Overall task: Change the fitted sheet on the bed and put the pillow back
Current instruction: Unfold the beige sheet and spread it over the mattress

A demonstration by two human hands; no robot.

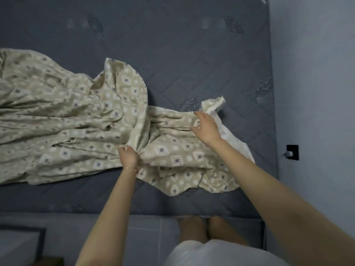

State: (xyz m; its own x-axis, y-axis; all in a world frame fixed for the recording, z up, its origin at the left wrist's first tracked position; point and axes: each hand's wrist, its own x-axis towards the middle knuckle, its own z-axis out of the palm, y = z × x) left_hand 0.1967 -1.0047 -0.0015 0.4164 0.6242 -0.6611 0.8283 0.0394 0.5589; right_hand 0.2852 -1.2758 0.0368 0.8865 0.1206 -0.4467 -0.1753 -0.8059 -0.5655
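Observation:
A beige fitted sheet (57, 116) with a diamond pattern lies crumpled across the bare blue-grey quilted mattress (172, 45), from the left edge to near the right side. My left hand (128, 156) is shut on a bunched fold of the sheet near its middle. Further right, my right hand (207, 127) hovers over the sheet's gathered white corner (213, 104), fingers spread and holding nothing. No pillow is in view.
A pale wall (317, 73) runs along the mattress's right side, with a dark socket (293, 152) on it. My legs (207, 229) stand on the tiled floor (96, 231) at the near edge. A dark-framed object (21, 240) sits at the bottom left.

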